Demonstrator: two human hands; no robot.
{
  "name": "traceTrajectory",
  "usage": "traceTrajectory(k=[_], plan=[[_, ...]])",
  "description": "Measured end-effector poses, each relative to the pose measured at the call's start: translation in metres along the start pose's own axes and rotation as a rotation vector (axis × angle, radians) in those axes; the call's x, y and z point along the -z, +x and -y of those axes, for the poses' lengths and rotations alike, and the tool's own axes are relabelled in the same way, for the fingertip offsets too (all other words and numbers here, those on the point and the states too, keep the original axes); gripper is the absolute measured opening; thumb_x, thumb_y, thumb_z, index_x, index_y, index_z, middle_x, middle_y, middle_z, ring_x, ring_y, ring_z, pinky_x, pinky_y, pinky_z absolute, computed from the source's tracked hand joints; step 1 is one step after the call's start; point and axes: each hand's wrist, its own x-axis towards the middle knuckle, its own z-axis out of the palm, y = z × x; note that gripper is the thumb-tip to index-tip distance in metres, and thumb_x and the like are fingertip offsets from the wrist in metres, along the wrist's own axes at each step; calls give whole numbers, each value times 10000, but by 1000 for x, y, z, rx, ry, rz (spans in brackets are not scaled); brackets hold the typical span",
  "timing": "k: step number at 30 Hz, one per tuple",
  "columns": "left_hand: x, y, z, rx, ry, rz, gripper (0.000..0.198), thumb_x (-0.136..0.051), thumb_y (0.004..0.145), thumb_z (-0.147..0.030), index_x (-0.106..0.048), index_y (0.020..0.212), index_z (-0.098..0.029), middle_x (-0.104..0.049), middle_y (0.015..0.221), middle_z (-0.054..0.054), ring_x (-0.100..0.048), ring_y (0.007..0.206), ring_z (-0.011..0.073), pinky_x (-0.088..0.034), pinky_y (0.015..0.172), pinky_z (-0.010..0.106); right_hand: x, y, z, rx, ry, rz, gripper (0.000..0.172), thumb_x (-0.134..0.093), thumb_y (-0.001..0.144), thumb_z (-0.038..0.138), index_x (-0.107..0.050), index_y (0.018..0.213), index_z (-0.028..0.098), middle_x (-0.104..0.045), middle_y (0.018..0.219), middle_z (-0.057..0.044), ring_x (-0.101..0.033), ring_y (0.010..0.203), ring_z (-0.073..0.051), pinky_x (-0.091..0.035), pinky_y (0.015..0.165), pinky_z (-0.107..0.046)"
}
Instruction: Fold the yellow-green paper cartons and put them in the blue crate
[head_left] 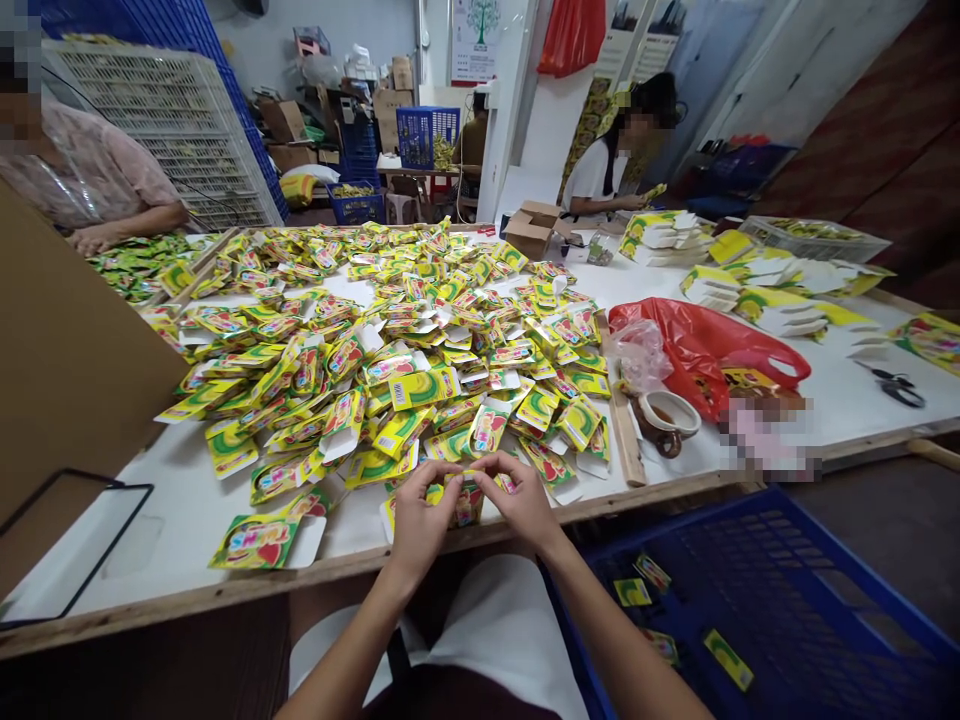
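Both my hands meet over the table's near edge around a small yellow and green printed carton (468,505). My left hand (421,515) grips its left side, thumb and fingertips at the top edge. On the other side my right hand (521,500) pinches the same top edge, its fingers curled. My fingers cover part of the carton. Just beyond them spreads a large heap of similar small cartons (424,388), many with open white flaps. One carton (255,540) lies apart at the near left, its white flap sticking out.
A blue crate (757,560) with several cartons stands below the table at right. A wooden strip (626,440) borders the heap, beside a brown mug (664,425), a red plastic bag (697,350) and scissors (896,385). Cardboard (75,380) rises at left. Two people work across the table.
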Motion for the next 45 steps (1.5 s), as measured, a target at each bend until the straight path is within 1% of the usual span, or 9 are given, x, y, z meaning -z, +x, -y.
traceTrajectory(k=[13,17,20,22,24,27,32,40,45], plan=[[11,-26,30,-223,115,61,237,-520,868,-171,-636,1061,-244,-661,1036,58,-620,994,184,-496,860,318,-15,-26,-19,177,32,-95,141,-562,857,172,-682,884,241,-681,864,-41,-643,852,-191,-513,751,-324],[33,-27,32,-131,358,53,374,-556,849,-270,-497,1214,-207,-610,1148,101,-580,1051,229,-473,906,395,57,-45,-2,113,-176,-258,122,-554,852,189,-658,900,232,-655,928,-52,-616,892,-199,-491,769,-326],[53,-25,35,-55,628,161,461,-618,791,-356,-503,1202,-183,-583,1174,123,-526,1100,291,-435,931,476,119,-62,8,-14,-502,-187,85,-582,831,251,-658,862,227,-635,949,-56,-581,947,-229,-433,859,-366],[60,-23,37,-42,713,229,485,-630,775,-342,-499,1211,-176,-565,1193,126,-501,1121,301,-421,946,482,131,-68,11,-64,-599,-160,106,-572,835,293,-650,840,221,-628,938,-59,-574,946,-239,-420,865,-371],[61,-20,37,-50,737,269,448,-618,781,-288,-505,1200,-176,-558,1185,117,-487,1127,289,-417,955,459,110,-65,11,-86,-549,-133,129,-526,867,289,-630,863,213,-631,926,-63,-581,921,-230,-438,837,-356],[61,-21,34,-62,736,304,330,-590,792,-249,-551,1114,-189,-560,1128,102,-492,1099,280,-428,935,436,40,-49,10,-17,-408,59,129,-484,882,183,-608,903,211,-643,947,-61,-583,935,-215,-449,835,-343],[66,-29,37,118,650,116,309,-572,778,-288,-547,1062,-165,-587,1012,119,-558,974,292,-450,854,472,-50,-12,6,201,-467,383,320,-629,777,111,-587,1073,223,-603,1152,-72,-504,1118,-252,-394,928,-413],[54,-13,19,534,-313,-113,421,-712,616,-360,-519,930,-156,-580,883,36,-612,780,174,-514,677,310,-38,-2,-1,263,-398,428,519,-670,754,177,-520,1246,243,-552,1257,-82,-486,1162,-254,-374,975,-436],[51,-9,-14,453,-346,-19,400,-659,711,-414,-502,993,-177,-563,978,38,-599,625,114,-487,546,253,-30,-14,-3,121,-38,156,260,-500,879,176,-577,1122,227,-615,1075,-68,-565,1031,-206,-449,891,-345]])
